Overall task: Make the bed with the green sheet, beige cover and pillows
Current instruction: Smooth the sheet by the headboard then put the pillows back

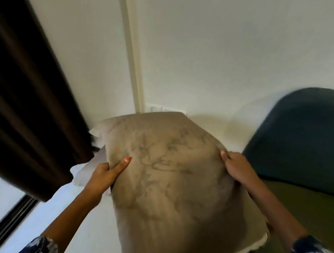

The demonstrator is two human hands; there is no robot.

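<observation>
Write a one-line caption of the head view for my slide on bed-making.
Both hands, left hand and right hand, grip a beige pillow by its sides above the green sheet.

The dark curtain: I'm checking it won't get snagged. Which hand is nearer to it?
Left. The left hand grips the beige pillow's left edge, just beside the dark curtain. The right hand holds the opposite edge, farther away.

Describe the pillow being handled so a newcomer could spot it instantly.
Start at the white wall with the dark curtain on its left. In front, both hands hold a beige pillow by its sides. Faint dark marbled lines distinguish it from the green sheet.
</observation>
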